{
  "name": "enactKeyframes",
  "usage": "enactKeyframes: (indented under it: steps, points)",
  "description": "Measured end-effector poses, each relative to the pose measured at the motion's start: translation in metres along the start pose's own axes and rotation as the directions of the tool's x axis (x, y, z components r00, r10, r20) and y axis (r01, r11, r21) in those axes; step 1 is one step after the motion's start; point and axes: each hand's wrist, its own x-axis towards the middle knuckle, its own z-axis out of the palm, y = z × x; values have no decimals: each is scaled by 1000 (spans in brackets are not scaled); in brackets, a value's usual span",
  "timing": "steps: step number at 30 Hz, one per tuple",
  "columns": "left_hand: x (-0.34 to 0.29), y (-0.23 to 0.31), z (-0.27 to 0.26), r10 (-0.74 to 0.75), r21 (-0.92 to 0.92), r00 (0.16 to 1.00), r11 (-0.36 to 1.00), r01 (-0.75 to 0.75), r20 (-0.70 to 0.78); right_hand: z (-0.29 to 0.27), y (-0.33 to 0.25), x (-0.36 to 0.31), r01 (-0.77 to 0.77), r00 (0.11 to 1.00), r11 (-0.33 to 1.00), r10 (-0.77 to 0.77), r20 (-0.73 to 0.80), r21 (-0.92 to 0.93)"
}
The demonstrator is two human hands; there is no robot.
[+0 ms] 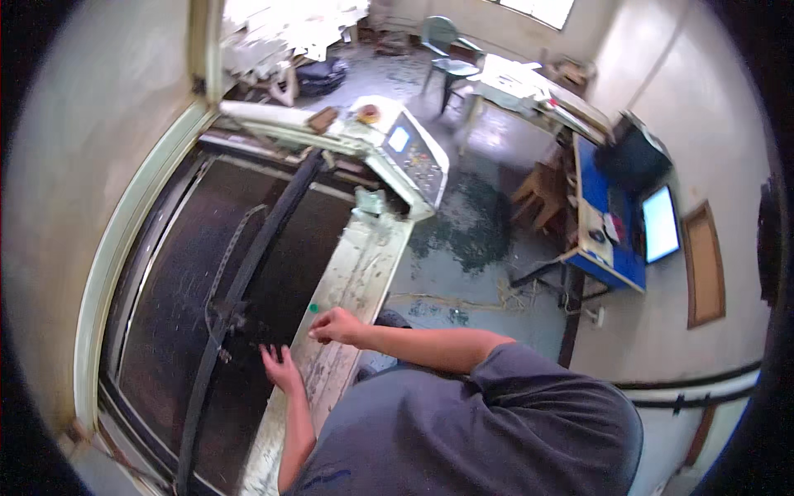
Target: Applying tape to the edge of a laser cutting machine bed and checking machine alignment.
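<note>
Currently, my left hand (285,372), fingers apart, hovers by the black machine bed (285,266). My right hand (334,326) curls near a green disc (314,307); whether its fingers grip anything, I can't tell.

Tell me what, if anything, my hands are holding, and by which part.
Your left hand is open, with nothing visible in its grip. Your right hand is curled; whether it pinches anything cannot be told.
</note>
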Motion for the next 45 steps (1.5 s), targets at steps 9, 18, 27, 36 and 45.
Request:
enactKeyframes:
  steps: [9, 18, 27, 36, 45]
  points:
    - [-100, 42, 33, -58, 14, 856, 998, 59, 514, -146, 36, -138, 101, 845, 976, -186, -501, -191]
    - [-120, 124, 203, 58, 22, 571, 991, -133, 819, -307, 124, -256, 219, 414, 971, -2, -910, 97]
    - [-199, 232, 430, 190, -143, 276, 973, -183, 942, -468, 119, -370, 423, 191, 897, 51, -980, 129]
    - [-260, 293, 593, 237, -225, 62, 962, -158, 970, -555, 85, -386, 464, 93, 873, 118, -989, 147]
    - [-207, 249, 829, -84, 89, 39, 987, -130, 996, -676, 51, -326, 467, -8, 868, 191, -982, 165]
